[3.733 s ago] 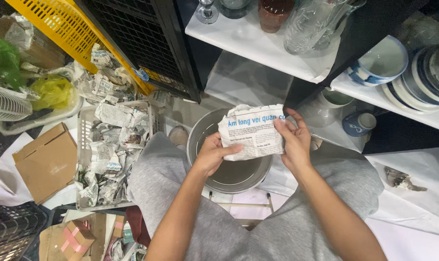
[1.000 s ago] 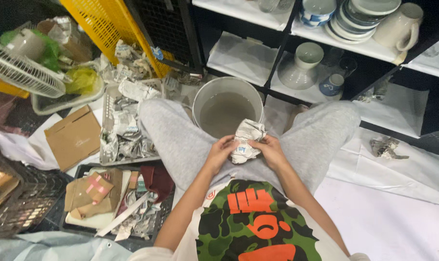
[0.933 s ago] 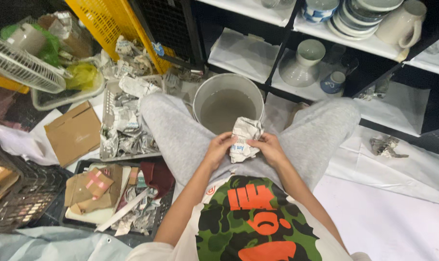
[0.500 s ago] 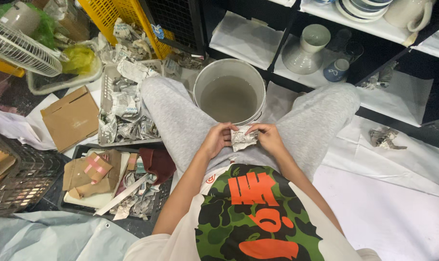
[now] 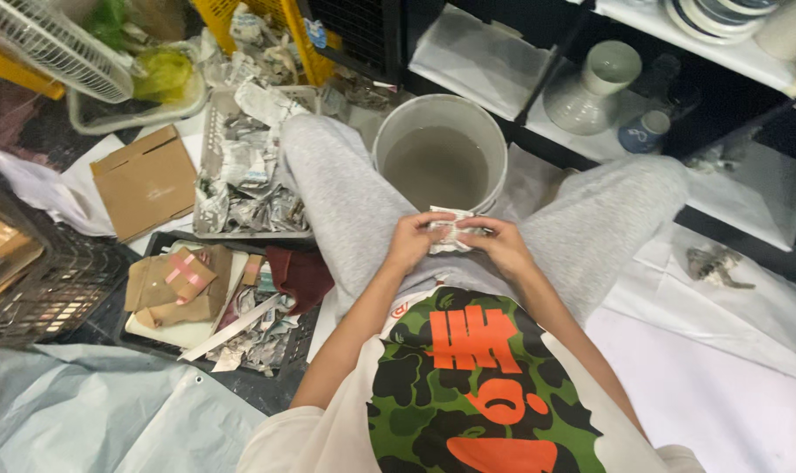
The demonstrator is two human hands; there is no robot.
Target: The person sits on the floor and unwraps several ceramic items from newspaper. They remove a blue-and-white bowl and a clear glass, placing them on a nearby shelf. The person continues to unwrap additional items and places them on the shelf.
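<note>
While the person sits on the floor with legs apart, both hands meet just above the lap. The left hand (image 5: 413,243) and the right hand (image 5: 501,248) each pinch one side of a small crumpled piece of newspaper (image 5: 451,232). All the fingers are curled tight on it, so neither hand is loose. The paper is squeezed into a little wad between the two hands, right beside the near rim of the grey bucket (image 5: 440,158).

The bucket stands between the knees and looks full of cloudy water. So the step in hand seems to be scrunching or folding the paper smaller. The next move needs both hands to keep a firm hold, because thin paper can rip.

To the left, a pale tray (image 5: 207,175) holds many more crumpled papers. A brown cardboard box (image 5: 144,182) lies near it. On the low shelf sit a white vase (image 5: 591,88) and a small blue cup (image 5: 643,133).
</note>
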